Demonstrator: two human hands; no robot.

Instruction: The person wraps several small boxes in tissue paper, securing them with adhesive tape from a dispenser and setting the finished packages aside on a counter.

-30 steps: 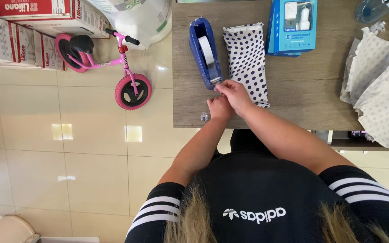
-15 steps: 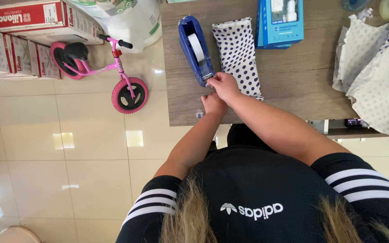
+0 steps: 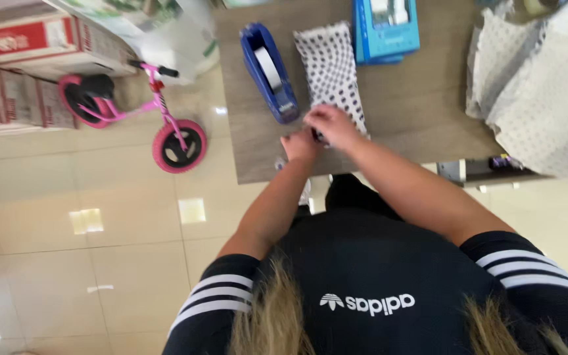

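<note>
Hands meet at the near end of a polka-dot package (image 3: 329, 66)

Right hand (image 3: 329, 125) rests on the package, left hand (image 3: 299, 144) just beside; finger grip unclear. Blue tape dispenser (image 3: 268, 71) at ten o'clock on the tabletop (image 3: 415, 105).

A blue tape dispenser (image 3: 267, 72) stands upright on the wooden worktop (image 3: 415, 112) in the upper middle of the frame, long and narrow, with a white roll of tape set in its top and its cutter end pointing toward the lower right. Just right of it lies a flat parcel wrapped in white paper with dark dots (image 3: 330, 69), lengthwise and nearly parallel to the dispenser. The parcel's near end is covered by the right hand (image 3: 330, 125); the left hand (image 3: 299, 144) sits close beside it, near the dispenser's cutter end.
</note>
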